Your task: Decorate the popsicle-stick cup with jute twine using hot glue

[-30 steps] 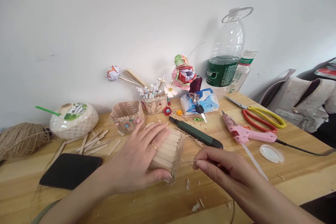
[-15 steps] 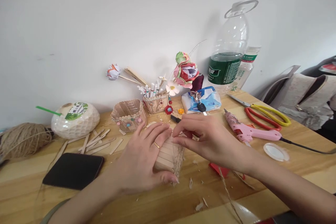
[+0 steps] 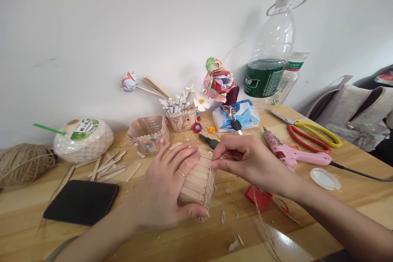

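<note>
A small box of flat wooden craft sticks [image 3: 194, 178] rests on the table, with braided twine [image 3: 210, 188] along its right edge. Spread over its top and left side, my left hand [image 3: 172, 184] grips it, thumb at the near right corner. Thumb and index finger of my right hand [image 3: 242, 159] are pinched together at the box's upper right edge. They hold a thin strand of twine, mostly hidden by the fingers. A loose length of twine [image 3: 260, 217] runs from under my right hand toward the table's front.
Behind stand a craft-stick basket [image 3: 147, 145], a tissue pack [image 3: 250, 115] and a big bottle [image 3: 265, 77]. A pink glue gun [image 3: 294, 155] and scissors [image 3: 307, 135] lie right. Left are a phone [image 3: 81, 202], loose sticks [image 3: 107, 168] and a twine ball [image 3: 24, 166].
My right hand has shifted slightly right, away from my left fingers, along the box's edge with the twine. My left hand stays on the box. The view has shifted a little.
</note>
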Available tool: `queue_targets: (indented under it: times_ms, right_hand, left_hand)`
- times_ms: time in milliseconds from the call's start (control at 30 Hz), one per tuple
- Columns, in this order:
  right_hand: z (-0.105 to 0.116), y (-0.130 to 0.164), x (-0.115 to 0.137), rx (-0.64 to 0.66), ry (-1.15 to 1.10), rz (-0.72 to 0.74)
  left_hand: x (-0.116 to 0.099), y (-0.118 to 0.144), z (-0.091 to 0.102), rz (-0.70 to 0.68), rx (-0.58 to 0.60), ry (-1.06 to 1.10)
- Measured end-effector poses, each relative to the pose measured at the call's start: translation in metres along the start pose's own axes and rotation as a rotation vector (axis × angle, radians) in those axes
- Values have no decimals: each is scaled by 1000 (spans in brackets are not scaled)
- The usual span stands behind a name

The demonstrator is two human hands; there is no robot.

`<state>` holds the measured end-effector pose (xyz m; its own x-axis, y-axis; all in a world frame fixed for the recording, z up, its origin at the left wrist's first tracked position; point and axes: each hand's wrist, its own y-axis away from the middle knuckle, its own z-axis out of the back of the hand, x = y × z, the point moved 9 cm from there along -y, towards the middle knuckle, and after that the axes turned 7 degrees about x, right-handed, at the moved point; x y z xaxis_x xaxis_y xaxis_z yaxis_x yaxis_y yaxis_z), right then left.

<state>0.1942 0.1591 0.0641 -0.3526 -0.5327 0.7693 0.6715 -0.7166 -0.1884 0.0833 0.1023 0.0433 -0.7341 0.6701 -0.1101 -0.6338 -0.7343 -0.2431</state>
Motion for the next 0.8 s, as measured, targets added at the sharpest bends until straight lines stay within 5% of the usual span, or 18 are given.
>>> queue_targets:
  times_ms: [800]
  right_hand:
    - [-10,0,-22,37,-153,-109]
  left_hand:
    - [0,4,-2,-29,-34,2]
